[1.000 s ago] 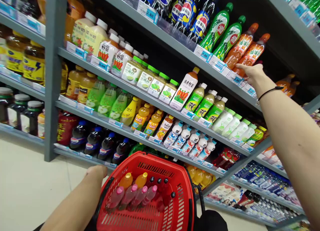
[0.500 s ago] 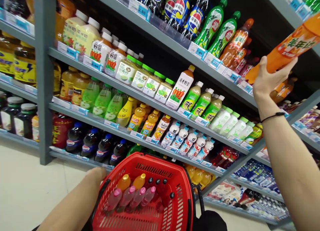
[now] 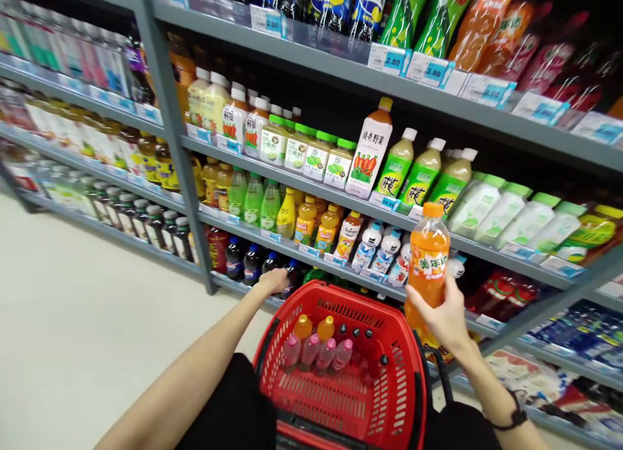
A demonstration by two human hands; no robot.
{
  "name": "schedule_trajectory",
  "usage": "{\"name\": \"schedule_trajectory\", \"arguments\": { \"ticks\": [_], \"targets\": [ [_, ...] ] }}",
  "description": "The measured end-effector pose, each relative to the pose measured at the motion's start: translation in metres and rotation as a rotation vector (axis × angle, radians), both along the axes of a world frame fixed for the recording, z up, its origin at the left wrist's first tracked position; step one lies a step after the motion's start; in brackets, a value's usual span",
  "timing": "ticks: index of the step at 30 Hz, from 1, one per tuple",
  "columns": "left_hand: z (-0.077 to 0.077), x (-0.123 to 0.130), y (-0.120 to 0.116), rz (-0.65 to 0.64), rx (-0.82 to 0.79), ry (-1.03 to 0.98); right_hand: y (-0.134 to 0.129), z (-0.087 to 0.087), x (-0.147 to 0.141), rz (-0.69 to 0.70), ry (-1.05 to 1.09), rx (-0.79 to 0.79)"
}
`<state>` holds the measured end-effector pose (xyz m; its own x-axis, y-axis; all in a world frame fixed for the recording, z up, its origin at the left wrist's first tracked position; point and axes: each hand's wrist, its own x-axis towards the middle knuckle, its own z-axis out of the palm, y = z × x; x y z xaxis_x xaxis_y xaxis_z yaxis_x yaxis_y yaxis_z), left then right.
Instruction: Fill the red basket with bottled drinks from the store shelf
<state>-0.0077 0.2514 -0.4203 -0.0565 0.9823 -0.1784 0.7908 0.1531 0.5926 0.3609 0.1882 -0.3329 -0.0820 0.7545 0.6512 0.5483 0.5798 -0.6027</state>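
My right hand [image 3: 445, 313] is wrapped round the lower part of an orange soda bottle [image 3: 429, 265]. The bottle is upright, with an orange cap, just above the back right rim of a red shopping basket [image 3: 341, 430]. Inside the basket several bottles with pink caps [image 3: 326, 352] stand in front of two with orange-yellow caps [image 3: 302, 326]; dark caps show to their right. My left hand [image 3: 274, 280] is curled beside the basket's back left corner, in front of dark cola bottles [image 3: 253, 263]. Its fingertips are mostly hidden, so whether it grips anything is unclear.
Shelves of drinks [image 3: 321, 158] run across the view. A tall carrot juice bottle [image 3: 370, 148] stands on the middle shelf, and green and orange sodas [image 3: 445, 21] fill the upper one. A grey shelf post [image 3: 168, 112] rises at left above the pale floor [image 3: 82, 320].
My right hand has brought the orange soda bottle down and left from the upper shelf, turning it upright. The view has shifted, with the basket now further right in it.
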Motion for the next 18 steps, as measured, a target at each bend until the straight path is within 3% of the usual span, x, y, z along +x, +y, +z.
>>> {"name": "schedule_trajectory", "arguments": {
  "ticks": [4,7,9,12,15,18],
  "targets": [
    [0.005,0.031,0.011,-0.151,0.017,-0.209,-0.009,-0.088,-0.008,0.093,0.178,-0.22],
    [0.006,0.074,0.001,-0.305,0.047,-0.48,-0.025,-0.126,-0.009,0.139,0.111,-0.321],
    [0.008,0.099,-0.013,-0.472,0.099,-0.808,-0.036,-0.136,-0.006,0.207,0.034,-0.37],
    [0.013,0.12,-0.031,-0.724,0.013,-1.185,-0.045,-0.142,-0.005,0.283,-0.026,-0.452],
    [0.017,0.131,-0.037,-0.809,-0.094,-1.29,-0.051,-0.146,-0.009,0.266,-0.039,-0.492],
    [0.018,0.138,-0.037,-0.799,-0.17,-1.388,-0.055,-0.149,-0.015,0.234,-0.015,-0.505]
  ]
}}
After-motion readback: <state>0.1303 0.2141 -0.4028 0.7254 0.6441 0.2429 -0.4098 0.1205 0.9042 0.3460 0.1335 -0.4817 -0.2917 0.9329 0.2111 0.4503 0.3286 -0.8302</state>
